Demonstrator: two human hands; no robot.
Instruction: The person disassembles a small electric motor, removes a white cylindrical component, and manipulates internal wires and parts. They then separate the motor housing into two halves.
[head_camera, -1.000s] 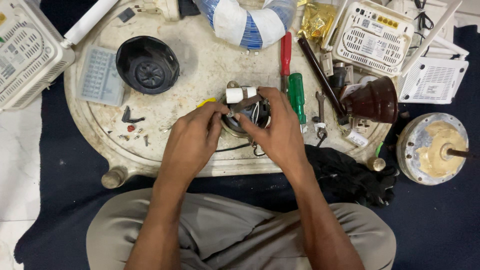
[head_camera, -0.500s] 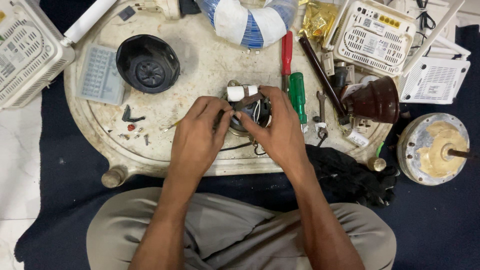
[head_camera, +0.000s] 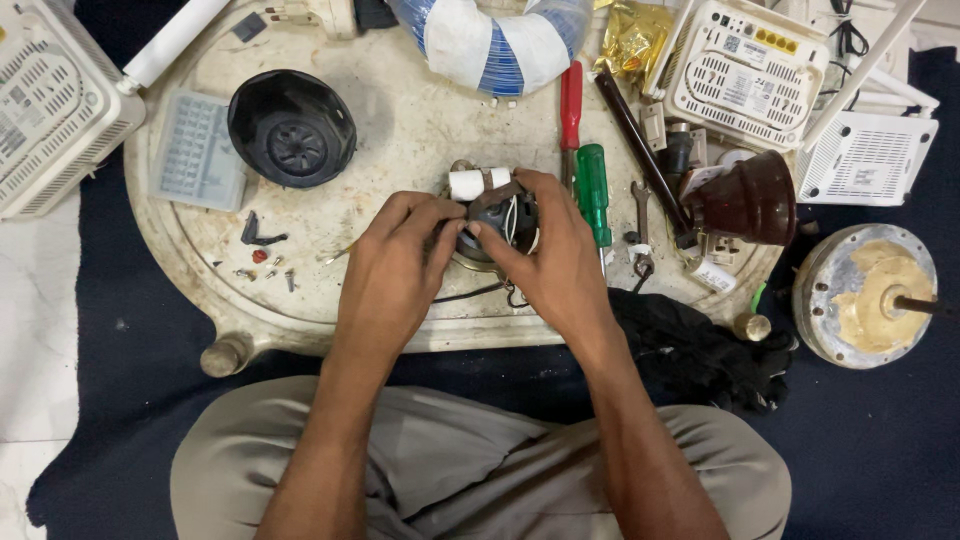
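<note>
From my remote seat, the far left shows a white vented box hanging over the edge of the round cream worktop. Next come a pale grey ribbed tray and a black bowl-shaped housing, with small screws scattered on bare surface below them; that lower-left stretch up to the rim is the roomiest patch I see. My left hand curls in, fingers pressed against the left side of the small dark motor assembly, which sits near the middle of the worktop, towards its front edge, with a white cylinder on top. My right hand pinches the same assembly from the right, thumb and fingertips closed on it. Just beside that hand lie a red-handled screwdriver and a green-handled screwdriver, then a small spanner and a dark brown cup-shaped piece, crowding the right rim. Off the worktop to the right, a round metal disc rests on dark cloth.
</note>
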